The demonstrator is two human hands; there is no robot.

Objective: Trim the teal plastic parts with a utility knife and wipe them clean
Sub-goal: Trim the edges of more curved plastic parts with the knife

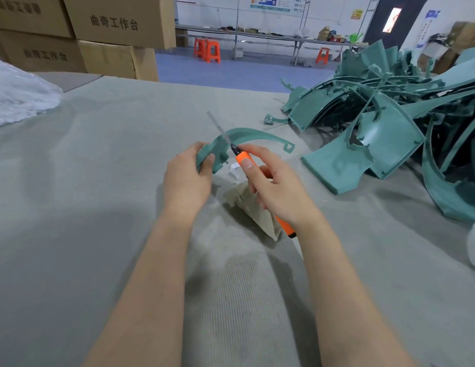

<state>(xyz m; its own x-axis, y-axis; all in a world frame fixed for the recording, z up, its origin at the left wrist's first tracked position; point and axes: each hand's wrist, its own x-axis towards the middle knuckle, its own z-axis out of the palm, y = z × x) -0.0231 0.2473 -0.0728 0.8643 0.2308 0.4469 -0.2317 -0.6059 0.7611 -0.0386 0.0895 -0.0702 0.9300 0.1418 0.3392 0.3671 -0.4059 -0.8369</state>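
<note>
My left hand [187, 178] grips one end of a curved teal plastic part [253, 135], which arcs to the right and ends in a small loop. My right hand [275, 185] holds an orange utility knife [244, 160] with its long blade extended up and left across the part near my left fingers. A beige cloth [253, 210] hangs beneath my right hand, partly hidden by it; whether the hand grips it too I cannot tell. A big heap of teal plastic parts [390, 123] lies on the right of the table.
The work surface is a grey felt-covered table [98, 181]. Stacked cardboard boxes [98, 35] stand at the back left, and a white plastic bag [19, 94] lies at the left edge. Orange stools [207, 50] and benches stand far behind.
</note>
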